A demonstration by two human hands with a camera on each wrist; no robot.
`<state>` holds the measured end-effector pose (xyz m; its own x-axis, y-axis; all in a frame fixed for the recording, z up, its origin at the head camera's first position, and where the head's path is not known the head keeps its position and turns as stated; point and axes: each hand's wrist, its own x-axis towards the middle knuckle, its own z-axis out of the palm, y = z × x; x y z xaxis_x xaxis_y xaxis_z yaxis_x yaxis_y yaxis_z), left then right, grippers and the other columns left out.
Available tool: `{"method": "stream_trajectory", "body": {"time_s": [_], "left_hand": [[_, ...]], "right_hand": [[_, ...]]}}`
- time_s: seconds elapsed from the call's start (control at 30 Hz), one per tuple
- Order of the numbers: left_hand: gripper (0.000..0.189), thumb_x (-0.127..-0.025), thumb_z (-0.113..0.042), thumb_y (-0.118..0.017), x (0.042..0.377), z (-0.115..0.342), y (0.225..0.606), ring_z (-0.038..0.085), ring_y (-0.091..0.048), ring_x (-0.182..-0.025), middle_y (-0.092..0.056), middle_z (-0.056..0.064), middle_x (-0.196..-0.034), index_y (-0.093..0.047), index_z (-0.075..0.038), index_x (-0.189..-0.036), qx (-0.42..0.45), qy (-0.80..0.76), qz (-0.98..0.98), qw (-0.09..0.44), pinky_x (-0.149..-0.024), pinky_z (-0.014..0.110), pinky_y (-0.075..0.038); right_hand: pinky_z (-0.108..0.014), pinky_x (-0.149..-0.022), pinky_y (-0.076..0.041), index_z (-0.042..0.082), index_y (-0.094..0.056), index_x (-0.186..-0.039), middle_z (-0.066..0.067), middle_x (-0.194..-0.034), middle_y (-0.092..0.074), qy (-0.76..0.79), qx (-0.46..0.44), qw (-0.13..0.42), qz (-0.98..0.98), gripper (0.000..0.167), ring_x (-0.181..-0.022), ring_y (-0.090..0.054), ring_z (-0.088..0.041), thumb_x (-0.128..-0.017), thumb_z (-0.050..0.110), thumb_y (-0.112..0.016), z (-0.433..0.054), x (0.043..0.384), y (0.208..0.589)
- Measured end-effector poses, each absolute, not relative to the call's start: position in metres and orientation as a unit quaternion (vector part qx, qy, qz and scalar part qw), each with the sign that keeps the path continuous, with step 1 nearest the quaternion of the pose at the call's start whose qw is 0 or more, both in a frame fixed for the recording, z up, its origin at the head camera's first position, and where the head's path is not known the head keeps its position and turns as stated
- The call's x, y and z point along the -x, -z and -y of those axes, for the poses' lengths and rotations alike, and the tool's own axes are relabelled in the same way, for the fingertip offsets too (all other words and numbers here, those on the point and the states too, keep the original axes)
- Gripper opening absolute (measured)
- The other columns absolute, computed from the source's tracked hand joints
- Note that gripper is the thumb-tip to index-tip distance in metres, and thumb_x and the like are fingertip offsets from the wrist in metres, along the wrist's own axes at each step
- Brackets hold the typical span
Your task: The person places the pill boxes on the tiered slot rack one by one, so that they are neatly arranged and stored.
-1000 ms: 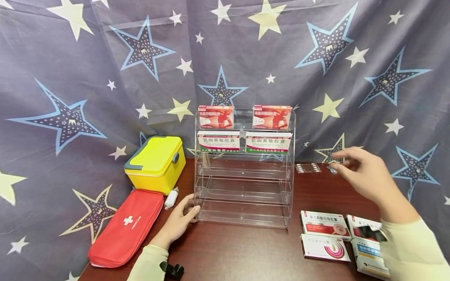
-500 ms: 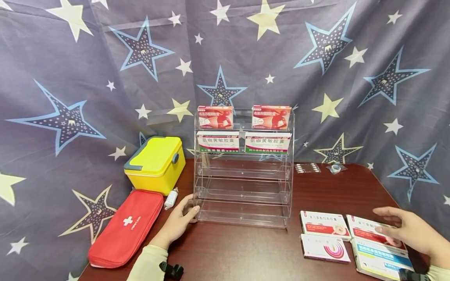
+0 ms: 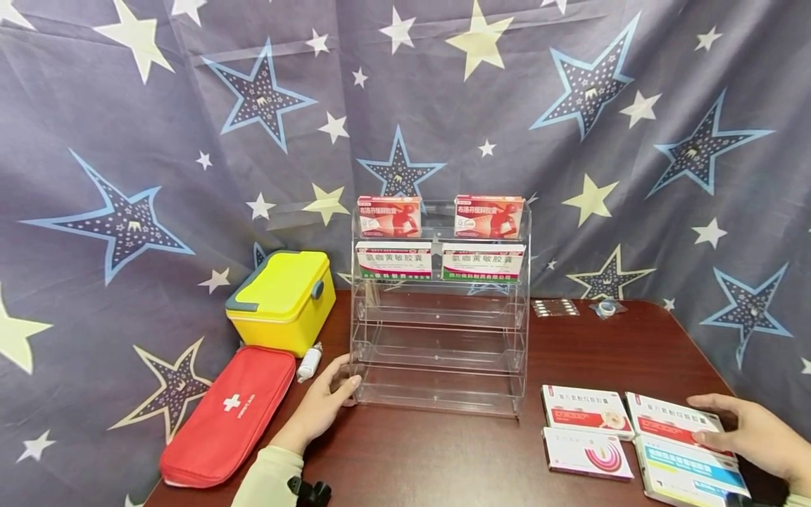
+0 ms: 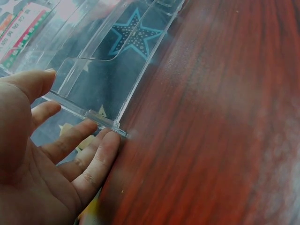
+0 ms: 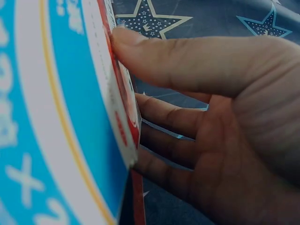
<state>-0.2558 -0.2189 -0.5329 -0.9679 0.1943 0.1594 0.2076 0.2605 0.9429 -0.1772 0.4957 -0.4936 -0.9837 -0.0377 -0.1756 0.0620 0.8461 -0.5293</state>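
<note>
left hand spread, touching the lower side of a clear tiered display rack, right hand pinching a red-and-white capsule box on the worktop

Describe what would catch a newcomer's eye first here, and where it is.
Probably the yellow box and the red first-aid pouch in front of it, at the head view's left. Next, the clear rack at centre, the left hand at its side; the right hand grips a red-and-white box at right.
</note>
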Motion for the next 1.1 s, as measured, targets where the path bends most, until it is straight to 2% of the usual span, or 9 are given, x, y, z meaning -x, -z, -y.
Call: {"method": "stream_trajectory", "body": {"time_s": [0.27,0.43,0.53,0.67,0.77,0.9,1.1], "left_hand": [[0.046,-0.107,-0.022,-0.065,0.255,0.22,0.534,0.033,-0.066,-0.108,-0.062,0.023,-0.132,-0.052,-0.014,-0.15,0.131,0.601,0.788,0.003,-0.077,0.039,-0.062],[0.046,-0.107,-0.023,-0.064,0.255,0.22,0.534,0.035,-0.065,-0.108,-0.061,0.023,-0.132,-0.052,-0.015,-0.15,0.13,0.596,0.792,0.001,-0.077,0.039,-0.062],[0.045,-0.107,-0.023,-0.064,0.255,0.22,0.533,0.036,-0.065,-0.109,-0.061,0.023,-0.133,-0.052,-0.016,-0.15,0.132,0.596,0.792,0.0,-0.077,0.039,-0.062],[0.045,-0.107,-0.021,-0.064,0.255,0.22,0.533,0.038,-0.064,-0.109,-0.061,0.024,-0.133,-0.052,-0.015,-0.149,0.135,0.596,0.792,0.0,-0.077,0.039,-0.062],[0.045,-0.107,-0.021,-0.064,0.255,0.219,0.531,0.038,-0.064,-0.109,-0.061,0.024,-0.133,-0.052,-0.014,-0.15,0.134,0.596,0.792,-0.001,-0.077,0.039,-0.062],[0.045,-0.107,-0.021,-0.064,0.254,0.218,0.53,0.038,-0.064,-0.109,-0.061,0.025,-0.133,-0.052,-0.014,-0.15,0.132,0.598,0.791,-0.002,-0.077,0.039,-0.062],[0.045,-0.107,-0.021,-0.063,0.254,0.218,0.529,0.037,-0.064,-0.109,-0.061,0.024,-0.133,-0.052,-0.014,-0.15,0.132,0.597,0.791,-0.001,-0.077,0.04,-0.062]], "right_hand": [[-0.04,-0.074,-0.051,-0.013,-0.062,-0.131,-0.019,-0.11,-0.072,0.246,-0.005,0.081,-0.966,0.073,-0.091,-0.059,-0.024,-0.084,0.036,-0.088,-0.496,0.177,0.494],[-0.037,-0.069,-0.052,-0.016,-0.058,-0.132,-0.014,-0.104,-0.072,0.26,-0.029,0.077,-0.962,0.078,-0.085,-0.061,-0.023,-0.08,0.031,-0.092,-0.49,0.175,0.492],[-0.035,-0.067,-0.051,-0.014,-0.062,-0.129,-0.02,-0.104,-0.07,0.247,-0.024,0.038,-0.968,0.075,-0.084,-0.061,-0.024,-0.076,0.027,-0.094,-0.489,0.174,0.49],[-0.028,-0.064,-0.049,-0.013,-0.064,-0.127,-0.025,-0.104,-0.071,0.244,-0.017,-0.017,-0.969,0.073,-0.08,-0.061,-0.015,-0.073,0.026,-0.095,-0.492,0.171,0.49],[-0.023,-0.061,-0.05,-0.016,-0.061,-0.129,-0.023,-0.102,-0.072,0.264,-0.023,-0.028,-0.964,0.071,-0.076,-0.061,-0.007,-0.077,0.021,-0.094,-0.493,0.168,0.49],[-0.022,-0.059,-0.051,-0.015,-0.061,-0.127,-0.023,-0.101,-0.072,0.272,-0.024,-0.043,-0.961,0.063,-0.073,-0.061,-0.004,-0.08,0.014,-0.09,-0.493,0.165,0.492],[-0.02,-0.056,-0.045,-0.01,-0.07,-0.116,-0.014,-0.089,-0.074,0.251,-0.006,-0.131,-0.959,0.042,-0.068,-0.055,0.006,-0.08,0.004,-0.088,-0.493,0.162,0.496]]}}
